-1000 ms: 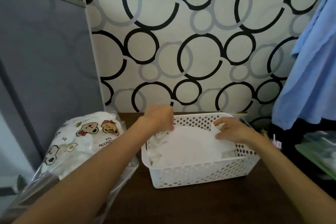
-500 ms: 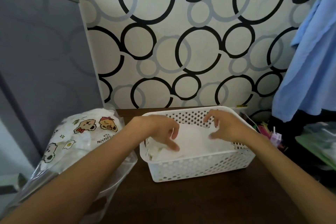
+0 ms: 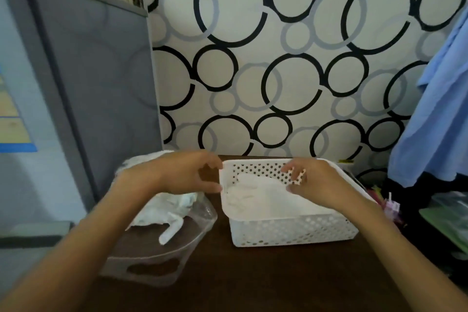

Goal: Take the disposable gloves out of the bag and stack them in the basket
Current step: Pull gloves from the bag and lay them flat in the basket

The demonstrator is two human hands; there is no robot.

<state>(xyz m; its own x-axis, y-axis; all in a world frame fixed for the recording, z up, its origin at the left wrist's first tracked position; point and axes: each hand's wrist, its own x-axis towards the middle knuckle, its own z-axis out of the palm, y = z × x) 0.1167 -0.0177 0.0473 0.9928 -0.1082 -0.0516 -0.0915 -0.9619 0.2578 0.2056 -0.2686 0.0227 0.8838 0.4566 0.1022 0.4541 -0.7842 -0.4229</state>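
1. Since half a second ago the left hand (image 3: 187, 175) has moved out of the basket (image 3: 291, 229) to just beyond its left rim, above the gap between basket and bag (image 3: 162, 248); the right hand (image 3: 316, 182) has lifted slightly over the far right part of the basket.
2. Left grip: fingers curled loosely with thumb and fingertips apart, holding nothing visible. Right grip: fingers loosely spread, empty, hovering above the gloves (image 3: 266, 197).
3. The gloves lie as a flat, pale, translucent stack inside the white perforated basket on the dark table (image 3: 253, 281). More crumpled gloves sit in the clear bag to the left.
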